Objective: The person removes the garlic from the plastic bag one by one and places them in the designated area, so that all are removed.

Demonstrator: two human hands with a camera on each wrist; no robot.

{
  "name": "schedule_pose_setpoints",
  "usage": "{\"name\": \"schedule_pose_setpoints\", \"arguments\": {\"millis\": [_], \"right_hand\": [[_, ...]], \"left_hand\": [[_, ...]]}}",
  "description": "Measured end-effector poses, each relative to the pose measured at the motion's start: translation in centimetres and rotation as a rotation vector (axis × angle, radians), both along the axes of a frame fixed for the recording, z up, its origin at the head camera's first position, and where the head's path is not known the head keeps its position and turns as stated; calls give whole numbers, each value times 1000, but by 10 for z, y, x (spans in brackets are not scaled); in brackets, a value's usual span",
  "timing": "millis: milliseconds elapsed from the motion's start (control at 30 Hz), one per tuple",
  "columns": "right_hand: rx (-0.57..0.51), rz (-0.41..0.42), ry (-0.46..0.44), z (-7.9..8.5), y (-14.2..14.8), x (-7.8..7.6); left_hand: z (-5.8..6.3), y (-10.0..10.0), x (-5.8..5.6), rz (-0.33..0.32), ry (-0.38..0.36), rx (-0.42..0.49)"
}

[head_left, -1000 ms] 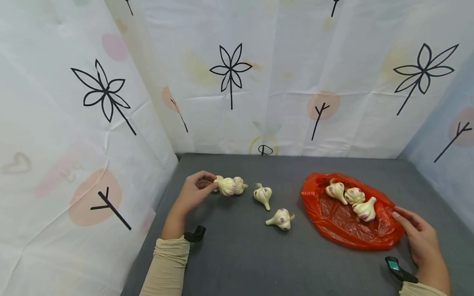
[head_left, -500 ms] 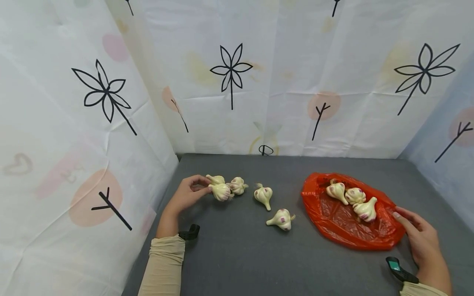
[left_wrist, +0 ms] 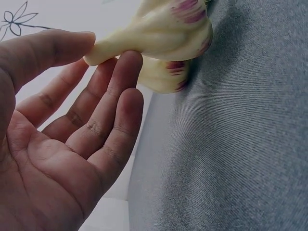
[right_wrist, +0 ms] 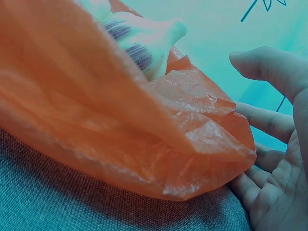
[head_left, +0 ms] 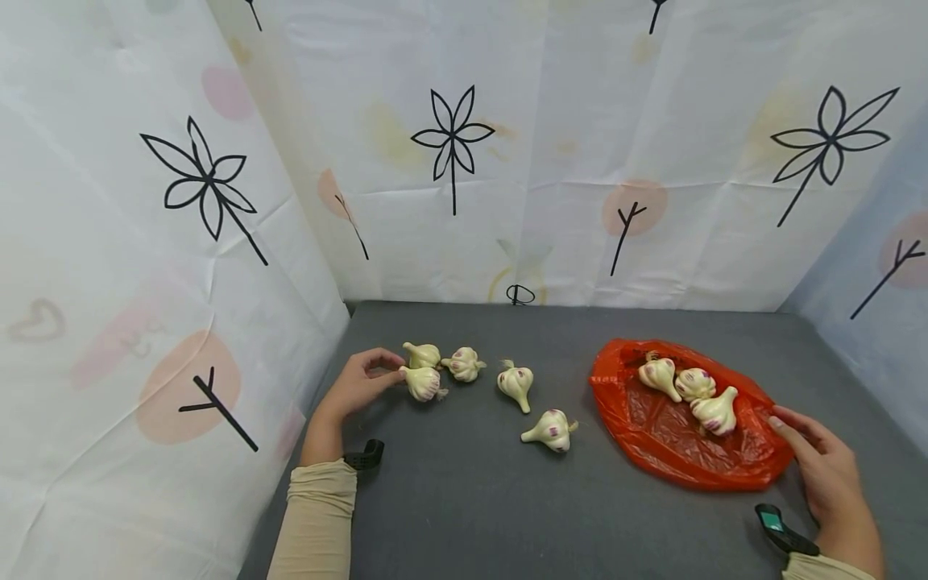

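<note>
My left hand pinches the stem of a garlic bulb between thumb and fingers at the left of the table. In the left wrist view, the thumb lies on the stem tip of this purple-streaked garlic bulb, fingers opposite. Just behind it sits a second garlic bulb, with a third garlic bulb to the right. At the right, a red plastic bag lies spread with its mouth up, holding three garlic bulbs. Relaxed fingers of my right hand touch the bag's right edge, thumb apart from it.
Two more garlic bulbs, one upper and one lower, lie mid-table between the left group and the bag. The dark grey table is enclosed by a patterned white cloth at the back and sides.
My left hand has moved left and toward me with the pinched garlic bulb, setting it apart from the third bulb and uncovering the one behind. The right hand and bag stay still.
</note>
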State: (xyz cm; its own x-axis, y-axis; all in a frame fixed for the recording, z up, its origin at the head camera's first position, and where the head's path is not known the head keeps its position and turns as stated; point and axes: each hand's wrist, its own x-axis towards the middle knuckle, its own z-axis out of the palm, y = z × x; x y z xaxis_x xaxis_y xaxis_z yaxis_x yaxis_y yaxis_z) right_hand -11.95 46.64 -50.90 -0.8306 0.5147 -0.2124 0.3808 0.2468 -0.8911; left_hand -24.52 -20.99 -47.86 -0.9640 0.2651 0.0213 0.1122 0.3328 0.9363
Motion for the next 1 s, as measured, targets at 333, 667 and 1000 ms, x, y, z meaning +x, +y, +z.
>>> {"name": "schedule_pose_setpoints", "arguments": {"millis": [333, 667, 1000], "right_hand": [[7, 8, 9, -1, 1, 0], [-13, -14, -9, -1, 0, -3], [4, -6, -14, 0, 0, -2]], "left_hand": [[-1, -5, -1, 17, 10, -44], [-2, -7, 1, 30, 40, -79], [3, -2, 1, 104, 109, -48]]}}
